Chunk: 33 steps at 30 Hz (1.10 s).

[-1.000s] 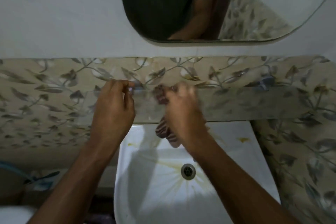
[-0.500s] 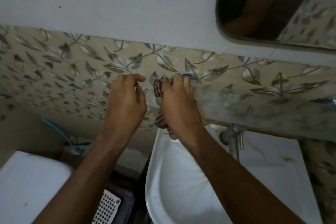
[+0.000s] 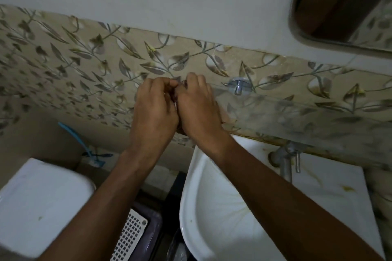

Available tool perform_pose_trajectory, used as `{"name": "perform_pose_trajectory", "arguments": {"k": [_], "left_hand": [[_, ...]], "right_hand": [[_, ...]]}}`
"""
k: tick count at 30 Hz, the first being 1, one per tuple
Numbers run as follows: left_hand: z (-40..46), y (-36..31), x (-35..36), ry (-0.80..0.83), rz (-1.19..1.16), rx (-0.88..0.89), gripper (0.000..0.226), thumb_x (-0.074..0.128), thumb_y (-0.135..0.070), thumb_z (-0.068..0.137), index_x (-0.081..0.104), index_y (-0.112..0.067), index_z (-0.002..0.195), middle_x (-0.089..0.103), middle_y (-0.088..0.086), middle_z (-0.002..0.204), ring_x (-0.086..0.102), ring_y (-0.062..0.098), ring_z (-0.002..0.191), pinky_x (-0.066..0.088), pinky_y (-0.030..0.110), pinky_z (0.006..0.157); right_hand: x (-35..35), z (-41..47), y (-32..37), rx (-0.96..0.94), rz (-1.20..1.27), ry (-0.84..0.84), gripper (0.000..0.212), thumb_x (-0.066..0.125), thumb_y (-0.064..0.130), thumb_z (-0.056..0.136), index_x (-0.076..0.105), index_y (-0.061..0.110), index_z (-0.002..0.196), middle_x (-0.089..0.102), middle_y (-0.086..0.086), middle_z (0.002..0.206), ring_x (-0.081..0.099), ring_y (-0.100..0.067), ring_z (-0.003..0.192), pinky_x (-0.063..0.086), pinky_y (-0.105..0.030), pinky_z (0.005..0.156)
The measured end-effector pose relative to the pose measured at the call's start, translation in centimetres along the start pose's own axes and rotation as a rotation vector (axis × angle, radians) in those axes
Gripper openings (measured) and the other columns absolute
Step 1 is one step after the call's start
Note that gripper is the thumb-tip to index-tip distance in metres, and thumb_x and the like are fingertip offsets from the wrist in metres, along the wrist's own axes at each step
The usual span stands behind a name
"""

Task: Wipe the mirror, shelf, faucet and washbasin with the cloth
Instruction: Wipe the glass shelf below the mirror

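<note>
Both hands meet at the left end of the clear glass shelf (image 3: 297,116), which runs along the leaf-patterned beige wall tiles (image 3: 63,65) and is fixed by a round chrome bracket (image 3: 238,88) just right of the hands. The left hand (image 3: 153,112) and the right hand (image 3: 198,110) press against each other, knuckles up, with the fingers of both curled inward. Between them only a thin sliver of the dark red checked cloth (image 3: 175,96) shows, bunched in the gap and mostly hidden; a little more of it peeks out under the right hand's heel. The right hand's fingers are clenched around the cloth at the shelf's edge. The left hand's fingers are bent and pinched close by it, but whether they grip the cloth or the glass edge cannot be told.

Below the shelf sits the white ceramic washbasin (image 3: 191,207), its bowl marked with yellowish streaks, and the right forearm crosses above it. The grey metal faucet (image 3: 285,161) stands at the basin's back rim, under the shelf and well right of the hands. The corner of the rounded dark-framed mirror (image 3: 339,6) shows on the white upper wall at the top right. At the lower left lies a white toilet tank lid (image 3: 38,203), with a blue-handled brush (image 3: 84,146) behind it near the wall, and a white perforated plastic grid (image 3: 129,237) lies between the tank and the basin.
</note>
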<state>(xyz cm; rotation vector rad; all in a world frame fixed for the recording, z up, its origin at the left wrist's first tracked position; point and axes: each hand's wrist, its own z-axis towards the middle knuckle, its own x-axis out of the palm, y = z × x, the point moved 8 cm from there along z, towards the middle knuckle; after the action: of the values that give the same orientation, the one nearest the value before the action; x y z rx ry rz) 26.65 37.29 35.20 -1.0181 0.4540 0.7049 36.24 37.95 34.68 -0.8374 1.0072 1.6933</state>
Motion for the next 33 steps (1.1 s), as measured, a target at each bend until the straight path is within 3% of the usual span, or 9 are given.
{"name": "perform_pose_trajectory", "arguments": {"k": [3, 7, 9, 13, 16, 19, 23, 28, 33], "left_hand": [[0.0, 0.4, -0.3, 0.003, 0.009, 0.009, 0.029, 0.045, -0.005, 0.095, 0.06, -0.016, 0.116, 0.048, -0.005, 0.108, 0.053, 0.019, 0.103, 0.047, 0.031, 0.088], [-0.4, 0.5, -0.4, 0.006, 0.035, 0.013, 0.03, 0.044, -0.004, 0.096, 0.059, -0.016, 0.119, 0.045, -0.007, 0.107, 0.05, 0.017, 0.102, 0.042, 0.026, 0.085], [-0.5, 0.2, 0.0, 0.021, 0.017, 0.011, 0.029, 0.045, -0.005, 0.096, 0.059, -0.017, 0.118, 0.048, -0.006, 0.107, 0.049, 0.015, 0.102, 0.043, 0.025, 0.087], [-0.3, -1.0, 0.1, 0.034, -0.08, 0.047, 0.026, 0.049, -0.002, 0.093, 0.063, -0.012, 0.113, 0.054, 0.0, 0.105, 0.048, 0.006, 0.097, 0.036, 0.007, 0.084], [0.0, -1.2, -0.4, 0.021, -0.063, 0.083, 0.035, 0.047, 0.007, 0.089, 0.064, -0.013, 0.112, 0.055, 0.0, 0.105, 0.05, 0.009, 0.101, 0.035, 0.008, 0.087], [0.0, -1.1, -0.9, 0.005, -0.048, 0.072, 0.038, 0.045, 0.007, 0.091, 0.064, -0.017, 0.113, 0.054, -0.002, 0.105, 0.05, 0.01, 0.1, 0.036, 0.011, 0.085], [-0.1, -1.1, -0.4, 0.019, -0.059, 0.06, 0.04, 0.045, 0.008, 0.09, 0.064, -0.018, 0.112, 0.053, -0.005, 0.104, 0.051, 0.012, 0.102, 0.036, 0.01, 0.085], [0.1, -0.4, 0.5, 0.061, -0.065, 0.055, 0.033, 0.048, 0.003, 0.089, 0.064, -0.016, 0.11, 0.056, -0.002, 0.103, 0.053, 0.015, 0.1, 0.043, 0.021, 0.085], [0.1, 0.3, 0.5, 0.08, -0.012, 0.035, 0.052, 0.04, 0.015, 0.08, 0.063, -0.017, 0.115, 0.053, -0.001, 0.103, 0.051, 0.017, 0.1, 0.039, 0.022, 0.083]], "right_hand": [[0.0, -0.7, -1.0, -0.061, -0.07, 0.059, 0.026, 0.061, 0.011, 0.09, 0.062, 0.013, 0.116, 0.05, -0.006, 0.112, 0.044, -0.024, 0.105, 0.048, -0.037, 0.082], [-1.0, -0.3, -3.6, 0.122, -0.094, 0.044, 0.041, 0.054, 0.003, 0.089, 0.059, 0.008, 0.129, 0.05, -0.013, 0.128, 0.041, -0.03, 0.122, 0.042, -0.04, 0.098], [-1.0, -0.6, -1.8, 0.089, -0.08, 0.038, 0.034, 0.056, 0.007, 0.09, 0.061, 0.009, 0.123, 0.051, -0.012, 0.124, 0.044, -0.029, 0.117, 0.045, -0.04, 0.094], [-0.5, -1.6, 0.6, -0.028, 0.068, 0.034, 0.023, 0.068, 0.015, 0.088, 0.063, 0.011, 0.11, 0.054, -0.009, 0.112, 0.049, -0.026, 0.107, 0.051, -0.039, 0.085], [-0.6, -1.8, -1.0, -0.016, -0.025, 0.109, 0.037, 0.058, 0.014, 0.09, 0.056, 0.015, 0.127, 0.047, -0.008, 0.126, 0.041, -0.026, 0.118, 0.047, -0.043, 0.096], [-1.3, -2.7, -4.2, 0.167, -0.085, 0.141, 0.053, 0.058, 0.013, 0.091, 0.046, 0.016, 0.143, 0.039, -0.01, 0.139, 0.032, -0.028, 0.128, 0.036, -0.042, 0.107], [-1.2, -2.9, -2.6, 0.147, -0.102, 0.067, 0.052, 0.066, 0.011, 0.087, 0.053, 0.013, 0.136, 0.049, -0.013, 0.132, 0.043, -0.03, 0.121, 0.045, -0.042, 0.096], [0.0, -2.1, -0.1, 0.003, -0.007, 0.015, 0.028, 0.062, 0.016, 0.092, 0.061, 0.015, 0.12, 0.053, -0.007, 0.12, 0.046, -0.025, 0.111, 0.049, -0.038, 0.084], [-1.4, -4.5, -3.7, 0.15, -0.097, -0.113, 0.043, 0.059, 0.011, 0.085, 0.059, 0.01, 0.128, 0.056, -0.016, 0.121, 0.051, -0.032, 0.106, 0.054, -0.044, 0.08]]}}
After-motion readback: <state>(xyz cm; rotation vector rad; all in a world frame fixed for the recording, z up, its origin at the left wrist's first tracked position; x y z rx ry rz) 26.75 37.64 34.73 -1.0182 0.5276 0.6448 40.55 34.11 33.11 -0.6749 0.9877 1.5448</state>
